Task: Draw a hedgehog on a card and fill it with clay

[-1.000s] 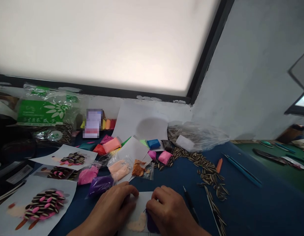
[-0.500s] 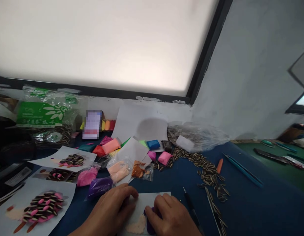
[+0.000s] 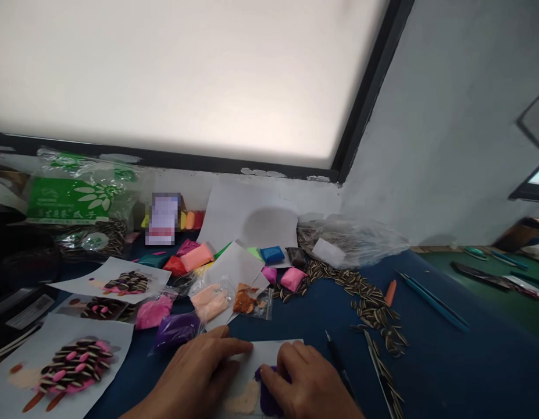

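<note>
A white sheet of paper [image 3: 263,353] lies in front of me, with a flat patch of beige clay [image 3: 245,400] on it. Beside that patch is a piece of dark purple clay [image 3: 268,396], partly covered by my right hand [image 3: 310,378]. That hand's fingers are curled, with the thumb and fingertips pressing on the purple clay. My left hand [image 3: 203,369] rests over the paper's left side, index finger stretched along its surface; its thumb lies lower and nothing shows in its grasp. The paper's lower part runs out of view.
Bagged purple clay [image 3: 177,330] sits beyond my left hand. Finished seed pictures [image 3: 77,366] lie at the left. A pen [image 3: 336,358], tweezers [image 3: 378,372] and loose sunflower seeds [image 3: 369,297] are to the right. A teal tool [image 3: 435,299] lies farther right.
My left index finger has straightened out along the paper. My right hand has shifted slightly right, and more of the purple clay shows.
</note>
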`<state>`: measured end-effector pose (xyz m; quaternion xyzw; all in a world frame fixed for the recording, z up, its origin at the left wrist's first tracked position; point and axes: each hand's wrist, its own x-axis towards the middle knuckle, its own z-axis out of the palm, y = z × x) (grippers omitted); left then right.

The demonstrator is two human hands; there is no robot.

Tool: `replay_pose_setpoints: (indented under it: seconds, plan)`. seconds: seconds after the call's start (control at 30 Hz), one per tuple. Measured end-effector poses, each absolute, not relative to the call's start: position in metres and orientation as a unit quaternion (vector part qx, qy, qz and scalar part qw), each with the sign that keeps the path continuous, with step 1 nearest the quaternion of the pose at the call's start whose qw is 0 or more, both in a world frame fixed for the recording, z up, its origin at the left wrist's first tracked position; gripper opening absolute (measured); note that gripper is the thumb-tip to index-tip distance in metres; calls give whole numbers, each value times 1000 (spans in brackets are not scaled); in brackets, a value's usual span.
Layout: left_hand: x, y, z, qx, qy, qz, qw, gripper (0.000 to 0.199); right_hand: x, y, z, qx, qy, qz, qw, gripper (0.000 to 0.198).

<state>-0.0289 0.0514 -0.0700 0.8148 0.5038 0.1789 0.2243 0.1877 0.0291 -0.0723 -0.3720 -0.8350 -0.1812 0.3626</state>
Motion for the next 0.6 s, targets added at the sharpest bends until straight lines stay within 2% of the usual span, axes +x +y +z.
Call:
replay_pose_setpoints:
  seconds: [0.6]
  plan:
    - [-28,51,-70,816,501,183,225,40,190,28,-70,-360,-847,-151,361,59]
